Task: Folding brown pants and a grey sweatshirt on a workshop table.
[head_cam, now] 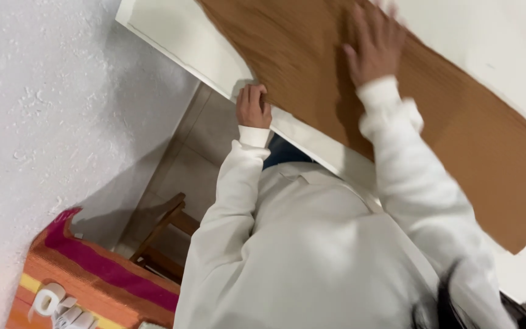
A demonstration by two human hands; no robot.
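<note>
Brown cardboard sheet (433,122) lies flat on white bench (178,36), running 11 to 4 o'clock. Right hand (374,42) presses it, fingers spread. Left hand (252,106) fingers curled, gripping bench edge at 9 o'clock. Sheet looks placed; no cuts or folds visible yet.

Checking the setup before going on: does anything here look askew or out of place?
The brown cardboard sheet lies skewed across the white table. Right hand lies flat on it; left hand grips the table's edge.
</note>
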